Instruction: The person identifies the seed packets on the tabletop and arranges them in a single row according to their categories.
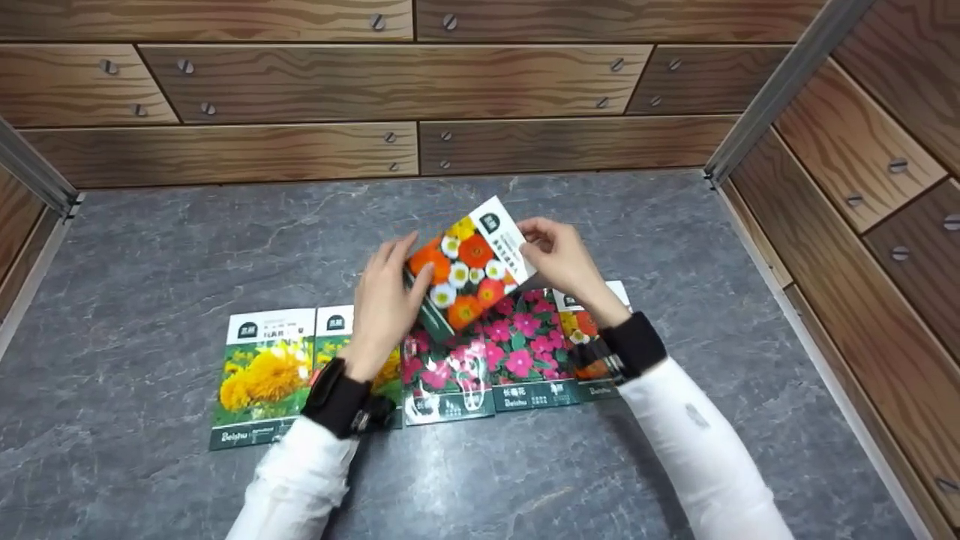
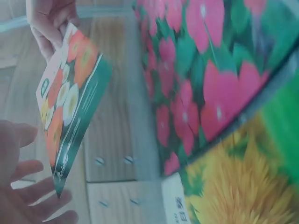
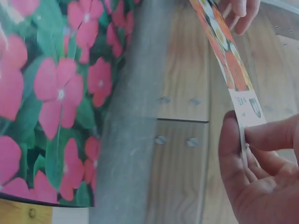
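Note:
A seed packet (image 1: 469,270) printed with orange, white and yellow poppies is held tilted above the row of packets. My right hand (image 1: 561,255) pinches its white end between thumb and fingers, as the right wrist view also shows. At the packet's dark green end is my left hand (image 1: 386,296); in the left wrist view its fingers (image 2: 44,189) are spread and loose, right at the packet's corner. Below lie two pink-flower packets (image 1: 525,345), partly overlapped by the raised one. Under my right wrist lies another poppy packet (image 1: 592,390), partly hidden.
Two yellow-flower packets lie at the row's left: one in full view (image 1: 262,382), the other (image 1: 335,321) partly behind my left wrist. The grey marbled tabletop (image 1: 150,262) is bounded by a wood-patterned back wall (image 1: 390,82) and side walls (image 1: 847,262).

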`<state>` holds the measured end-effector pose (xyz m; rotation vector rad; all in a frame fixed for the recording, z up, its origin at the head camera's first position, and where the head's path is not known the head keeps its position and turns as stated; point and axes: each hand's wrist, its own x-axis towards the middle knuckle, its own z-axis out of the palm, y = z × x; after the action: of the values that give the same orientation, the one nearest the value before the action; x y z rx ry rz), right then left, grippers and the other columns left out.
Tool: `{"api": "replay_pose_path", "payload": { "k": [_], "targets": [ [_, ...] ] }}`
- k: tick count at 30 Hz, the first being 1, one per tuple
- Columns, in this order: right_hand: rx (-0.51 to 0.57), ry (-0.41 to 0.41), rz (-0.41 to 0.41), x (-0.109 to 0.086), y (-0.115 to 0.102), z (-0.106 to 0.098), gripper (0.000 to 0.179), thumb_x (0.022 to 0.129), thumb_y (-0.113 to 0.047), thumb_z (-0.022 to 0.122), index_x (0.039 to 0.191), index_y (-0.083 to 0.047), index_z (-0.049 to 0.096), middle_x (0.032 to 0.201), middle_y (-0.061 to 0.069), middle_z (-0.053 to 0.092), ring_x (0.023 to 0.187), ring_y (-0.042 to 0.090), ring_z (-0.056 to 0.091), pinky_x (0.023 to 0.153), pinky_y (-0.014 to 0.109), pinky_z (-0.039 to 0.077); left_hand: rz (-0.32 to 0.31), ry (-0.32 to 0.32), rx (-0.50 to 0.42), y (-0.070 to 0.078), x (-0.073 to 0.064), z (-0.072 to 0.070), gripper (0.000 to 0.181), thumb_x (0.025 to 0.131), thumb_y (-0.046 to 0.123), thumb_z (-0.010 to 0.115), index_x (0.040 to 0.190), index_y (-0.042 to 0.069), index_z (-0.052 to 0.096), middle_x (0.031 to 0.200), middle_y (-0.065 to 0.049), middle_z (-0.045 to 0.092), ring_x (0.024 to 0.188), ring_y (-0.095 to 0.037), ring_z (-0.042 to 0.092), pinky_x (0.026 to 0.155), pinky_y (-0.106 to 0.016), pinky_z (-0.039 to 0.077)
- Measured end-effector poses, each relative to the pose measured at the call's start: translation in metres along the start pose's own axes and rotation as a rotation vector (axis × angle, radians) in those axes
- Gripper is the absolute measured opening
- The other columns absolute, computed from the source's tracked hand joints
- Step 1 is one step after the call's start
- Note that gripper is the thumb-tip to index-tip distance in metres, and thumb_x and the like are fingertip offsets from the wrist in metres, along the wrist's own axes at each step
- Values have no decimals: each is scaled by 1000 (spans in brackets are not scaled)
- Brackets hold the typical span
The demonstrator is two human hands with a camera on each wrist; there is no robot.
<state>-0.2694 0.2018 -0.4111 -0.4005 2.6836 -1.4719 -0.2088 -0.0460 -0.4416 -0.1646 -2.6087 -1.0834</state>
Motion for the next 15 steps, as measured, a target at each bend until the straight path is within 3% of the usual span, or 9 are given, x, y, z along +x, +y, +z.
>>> {"api": "replay_pose_path", "payload": {
  "k": [3, 7, 12, 13, 15],
  "targets": [
    [12, -44, -2, -20, -18, -3, 28, 96, -7, 51, 123, -4, 60, 110, 19, 63, 92, 33, 59, 78, 29, 45, -1, -9, -87, 7, -10, -4, 46, 95, 34, 57, 136, 13, 52, 119, -10, 66, 94, -23, 66, 79, -33, 55],
    [34, -50, -33, -40, -35, -4, 30, 98, -4, 48, 126, 0, 56, 114, 23, 60, 94, 36, 55, 81, 38, 43, -33, -51, -240, 18, -23, -6, 38, 95, 27, 58, 130, 13, 58, 102, -7, 72, 67, -16, 63, 55, -24, 49],
    [80, 14, -110, -51, -13, -3, 29, 98, -17, 52, 124, -8, 60, 111, 16, 62, 94, 27, 58, 85, 37, 47, -99, -105, -306, 30, -38, -4, 33, 96, 24, 57, 127, 14, 60, 83, -5, 69, 53, -14, 46, 47, -18, 33],
    [117, 19, -141, -47, 9, -2, 29, 98, -20, 53, 124, -10, 61, 111, 12, 63, 95, 22, 58, 87, 35, 47, -104, -107, -310, 33, -41, -4, 32, 96, 24, 57, 126, 15, 61, 81, -4, 68, 51, -16, 43, 46, -19, 30],
    [188, 59, -188, -49, 24, -1, 31, 96, -25, 56, 124, -12, 61, 111, 8, 64, 92, 18, 59, 82, 31, 49, -110, -102, -326, 36, -45, -3, 31, 96, 25, 56, 125, 15, 62, 80, -3, 67, 51, -17, 41, 47, -19, 28]
  ]
}}
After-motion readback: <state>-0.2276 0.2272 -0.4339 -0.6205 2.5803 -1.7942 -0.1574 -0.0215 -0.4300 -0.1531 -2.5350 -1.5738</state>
